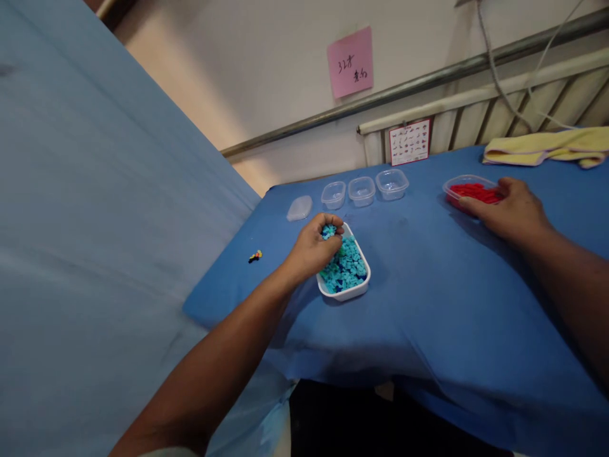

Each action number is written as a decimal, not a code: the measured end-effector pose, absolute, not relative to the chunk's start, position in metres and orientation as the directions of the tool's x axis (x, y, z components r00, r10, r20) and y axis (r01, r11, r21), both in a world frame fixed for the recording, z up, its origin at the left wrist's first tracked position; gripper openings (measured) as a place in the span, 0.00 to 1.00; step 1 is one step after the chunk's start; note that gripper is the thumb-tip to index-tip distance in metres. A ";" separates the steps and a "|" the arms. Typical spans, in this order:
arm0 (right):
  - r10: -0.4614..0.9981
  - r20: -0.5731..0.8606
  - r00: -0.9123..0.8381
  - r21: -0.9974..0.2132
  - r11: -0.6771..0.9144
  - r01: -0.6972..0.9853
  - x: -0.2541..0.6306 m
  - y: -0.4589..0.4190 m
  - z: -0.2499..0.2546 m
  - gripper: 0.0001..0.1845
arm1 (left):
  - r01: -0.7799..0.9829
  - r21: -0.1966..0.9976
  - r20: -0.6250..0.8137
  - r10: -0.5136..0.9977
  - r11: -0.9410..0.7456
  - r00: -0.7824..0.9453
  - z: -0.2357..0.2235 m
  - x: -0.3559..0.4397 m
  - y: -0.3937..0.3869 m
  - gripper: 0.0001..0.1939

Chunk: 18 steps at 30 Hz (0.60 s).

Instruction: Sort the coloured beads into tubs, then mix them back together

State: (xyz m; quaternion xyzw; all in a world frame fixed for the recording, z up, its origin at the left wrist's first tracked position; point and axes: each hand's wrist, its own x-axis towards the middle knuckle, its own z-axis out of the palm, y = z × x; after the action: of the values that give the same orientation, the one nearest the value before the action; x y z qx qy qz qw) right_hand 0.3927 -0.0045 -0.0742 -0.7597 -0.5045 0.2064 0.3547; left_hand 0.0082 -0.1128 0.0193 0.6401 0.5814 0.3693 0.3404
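Note:
My left hand (314,246) is over the far-left part of a white tray (348,293) full of small turquoise pieces (346,268), with some dark blue and green ones among them. Its fingers are curled inward, and what they hold, if anything, cannot be told apart from the pieces below. On the right, my right hand (516,211) grips the near right side of a clear plastic box (450,185) containing red pieces (476,192). That box looks to be on the table or just above it.
Three clear plastic boxes (361,192) stand in a row behind the tray, beside a flat translucent lid (299,208). A small yellow, red and black piece (255,256) lies left. A picture card (410,143) leans at the back; a yellow cloth (547,147) lies back right.

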 end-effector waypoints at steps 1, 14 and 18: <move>0.912 0.043 0.407 -0.746 -0.242 0.620 0.392 -0.005 -0.073 0.62 | 0.477 0.875 0.055 0.997 -0.078 0.061 0.021 0.010 -0.114 0.19; 0.917 0.050 0.396 -0.753 -0.225 0.618 0.395 -0.003 -0.076 0.62 | 0.899 0.343 -0.221 0.907 -0.270 0.357 0.069 0.007 -0.138 0.35; 0.913 0.088 0.399 -0.754 -0.201 0.625 0.400 0.002 -0.085 0.61 | 0.941 0.098 -0.305 0.891 -0.324 0.338 0.056 0.021 -0.132 0.37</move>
State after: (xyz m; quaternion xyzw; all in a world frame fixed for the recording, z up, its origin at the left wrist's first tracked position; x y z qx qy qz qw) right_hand 0.3996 0.0019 -0.0852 -0.7500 -0.5125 0.1943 0.3702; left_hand 0.0211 -0.1324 0.0563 0.8076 0.5670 -0.0979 0.1292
